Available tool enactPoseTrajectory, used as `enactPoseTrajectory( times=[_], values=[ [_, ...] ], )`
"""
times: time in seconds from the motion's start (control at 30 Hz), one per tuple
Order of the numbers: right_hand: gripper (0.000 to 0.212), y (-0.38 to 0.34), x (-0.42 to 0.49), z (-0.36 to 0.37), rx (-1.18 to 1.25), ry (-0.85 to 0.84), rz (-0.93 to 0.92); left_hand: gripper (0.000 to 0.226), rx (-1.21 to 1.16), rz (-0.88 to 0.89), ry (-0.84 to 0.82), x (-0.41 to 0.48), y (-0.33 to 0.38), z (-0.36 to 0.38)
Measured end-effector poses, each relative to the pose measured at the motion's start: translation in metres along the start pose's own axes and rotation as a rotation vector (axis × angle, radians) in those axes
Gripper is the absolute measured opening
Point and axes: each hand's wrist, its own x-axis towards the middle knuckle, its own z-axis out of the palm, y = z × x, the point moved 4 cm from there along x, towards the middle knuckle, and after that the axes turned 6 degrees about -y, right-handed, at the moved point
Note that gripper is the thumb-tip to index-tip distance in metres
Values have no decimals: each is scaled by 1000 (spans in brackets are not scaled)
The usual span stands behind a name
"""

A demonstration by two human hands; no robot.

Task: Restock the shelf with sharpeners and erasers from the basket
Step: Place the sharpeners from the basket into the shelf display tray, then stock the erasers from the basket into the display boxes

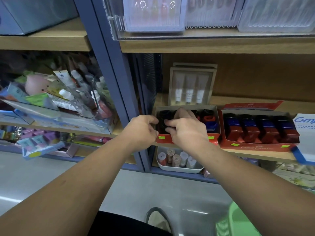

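Wooden shelf boards [247,153] on blue-grey metal posts [109,65] fill the shop wall. A small red cardboard box [163,140] sits at the front edge of the middle board. Both hands are close together at this box. The left hand [144,128] pinches the box's left wall with curled fingers, most likely so the box does not slide while it is filled. The right hand [187,132] reaches down inside the box with its fingers bent over the little black sharpeners [164,114], probably to push them into neat rows. I cannot tell if that hand holds one, because its own fingers hide what is under them. Some red and blue sharpeners [210,124] stand at the right end of the box. Just beside it is a wider red cardboard tray [255,147], full of sharpeners in rows. The light green plastic basket [238,222] is low on the right and cut off by the picture edge, so what is inside cannot be seen. No erasers can be made out for sure.
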Motion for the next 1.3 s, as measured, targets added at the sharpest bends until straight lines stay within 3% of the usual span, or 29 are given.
enactPoseTrajectory(
  times=[0.1,0.17,0.3,0.43,0.57,0.73,0.83,0.9,0.97,1.1,1.17,1.3],
  values=[
    [39,3,-5,-1,-27,-41,-75,50,53,36,-33,-2,3,2],
    [52,9,-12,-6,138,-38,-97,52,128,52,-57,-3,6,4],
    [46,29,-32,-27,298,102,-65,56,283,18,-94,-4,13,6],
    [56,54,-71,-38,293,-9,-65,58,457,21,-59,-10,29,6],
    [57,96,-116,-62,253,-87,-13,55,397,220,-42,-25,81,32],
    [35,168,-187,-71,222,-262,134,32,483,460,-352,-55,165,129],
    [47,223,-226,-49,123,-522,287,24,613,544,-594,-67,198,196],
    [59,262,-250,-26,149,-712,401,32,723,528,-723,-72,210,238],
    [62,298,-271,1,210,-798,518,40,835,505,-823,-76,219,277],
    [58,359,-311,54,307,-642,725,40,871,459,-913,-79,220,356],
    [56,383,-334,79,373,-540,819,37,756,352,-964,-79,210,402],
    [60,401,-365,124,437,-517,890,24,399,133,-977,-81,174,480]
  ],
)
